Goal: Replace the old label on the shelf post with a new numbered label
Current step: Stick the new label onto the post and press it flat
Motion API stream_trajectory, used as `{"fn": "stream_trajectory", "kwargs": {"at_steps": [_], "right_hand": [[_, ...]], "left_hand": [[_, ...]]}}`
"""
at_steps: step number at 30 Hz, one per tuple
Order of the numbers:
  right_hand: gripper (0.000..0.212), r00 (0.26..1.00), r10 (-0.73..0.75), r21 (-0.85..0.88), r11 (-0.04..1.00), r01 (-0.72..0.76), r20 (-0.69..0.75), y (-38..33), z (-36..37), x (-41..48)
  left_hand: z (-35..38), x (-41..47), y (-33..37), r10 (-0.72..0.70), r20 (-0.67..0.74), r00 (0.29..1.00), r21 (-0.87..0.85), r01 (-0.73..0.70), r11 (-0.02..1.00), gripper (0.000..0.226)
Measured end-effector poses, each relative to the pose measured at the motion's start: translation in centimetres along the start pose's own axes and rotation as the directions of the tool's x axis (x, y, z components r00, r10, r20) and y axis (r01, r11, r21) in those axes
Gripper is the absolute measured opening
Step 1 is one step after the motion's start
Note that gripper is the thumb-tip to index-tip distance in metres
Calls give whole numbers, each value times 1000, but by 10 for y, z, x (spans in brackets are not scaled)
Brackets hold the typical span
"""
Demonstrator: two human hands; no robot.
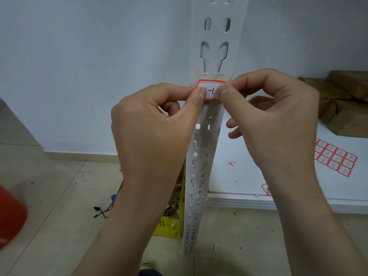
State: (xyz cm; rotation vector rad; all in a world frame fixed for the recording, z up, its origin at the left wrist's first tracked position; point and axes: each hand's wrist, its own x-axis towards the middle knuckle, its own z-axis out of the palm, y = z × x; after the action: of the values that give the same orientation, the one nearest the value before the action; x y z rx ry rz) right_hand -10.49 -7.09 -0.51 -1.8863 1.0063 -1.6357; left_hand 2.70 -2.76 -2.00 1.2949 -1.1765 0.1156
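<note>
Numbered label (212,90) is pinched at each end by our left hand (153,124) and right hand (274,116) against the shelf post (216,36), positioning it now, so smoothing it flat and square should come next.

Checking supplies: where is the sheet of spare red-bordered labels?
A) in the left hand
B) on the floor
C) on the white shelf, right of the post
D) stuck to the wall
C: the label sheet lies flat on the white shelf, right of the post.
</note>
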Motion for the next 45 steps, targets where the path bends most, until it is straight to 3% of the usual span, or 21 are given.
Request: {"fn": "stream_trajectory", "kwargs": {"at_steps": [30, 45], "right_hand": [[13, 996, -60, -70, 996, 55, -73, 4, 6, 0], [20, 995, -65, -87, 995, 59, -70, 2, 6, 1]], "left_hand": [[2, -1, 5, -24, -31, 999, 32, 25, 999, 13], [0, -1, 7, -124, -15, 992, 11, 124, 992, 14]]}}
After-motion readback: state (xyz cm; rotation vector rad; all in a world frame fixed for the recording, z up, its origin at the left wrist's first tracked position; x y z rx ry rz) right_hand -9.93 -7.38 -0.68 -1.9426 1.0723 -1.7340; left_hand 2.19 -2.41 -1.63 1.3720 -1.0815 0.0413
